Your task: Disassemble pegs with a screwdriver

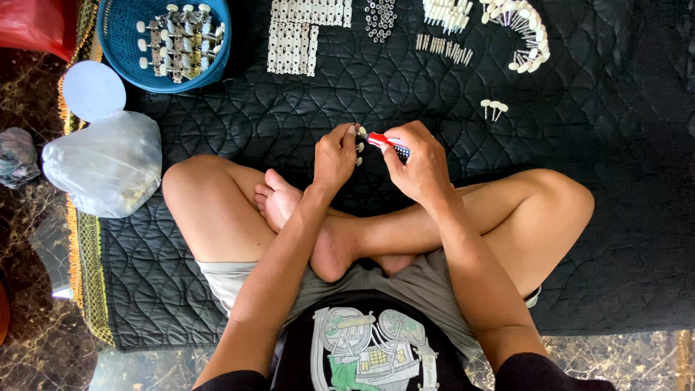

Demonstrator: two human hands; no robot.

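both hands meet over the crossed legs, just above the bare feet. left hand [334, 156] is curled shut, its fingertips pinching a small metal tuner strip [360, 145] with white knobs; three knobs show along its edge, the rest is hidden by the fingers. right hand [418, 163] is closed around a screwdriver [387, 144] with a red and black handle, the tip pointing left and touching the strip. the strip sits between the two hands, right at the left fingertips and just beside the right thumb.

on the black quilted mat [615, 188], three loose white-headed pegs [494, 108] lie a little beyond the right hand, well apart from it. farther off along the top edge: two blocks of white strips [293, 43], one cluster of small dark rings [380, 16], one row of short pins [443, 47] with a pile of white pegs [445, 13] above it, and one curved row of white-headed pegs [525, 32]; the pieces in these are too small to count.

one blue basket [116, 43] at upper left holds finished tuner strips, at least two rows. beside it lie one pale round lid [93, 90] and one clear plastic bag [105, 166], both well apart from the hands.
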